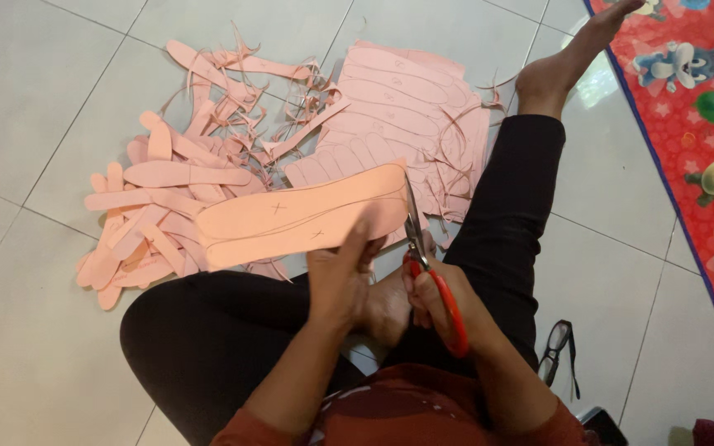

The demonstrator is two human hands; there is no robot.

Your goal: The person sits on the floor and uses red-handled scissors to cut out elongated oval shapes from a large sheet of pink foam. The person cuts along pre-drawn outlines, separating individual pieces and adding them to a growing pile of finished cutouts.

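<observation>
Right hand (pixel 433 299) closed through red-handled scissors (pixel 427 268), blades at pink sheet (pixel 303 215) edge. Left hand (pixel 339 277) pinching sheet's near edge. Cut strips (pixel 154 202) on floor (pixel 35 124) beyond sheet.

We see cut strips (pixel 154 219) at left, the marked sheet (pixel 411 103) upper centre, glasses (pixel 557 351) lower right, mat (pixel 692 124) far right.

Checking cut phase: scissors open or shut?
Open: the scissors blades spread in a narrow V at the edge of the pink sheet, red handles in the right hand.
</observation>
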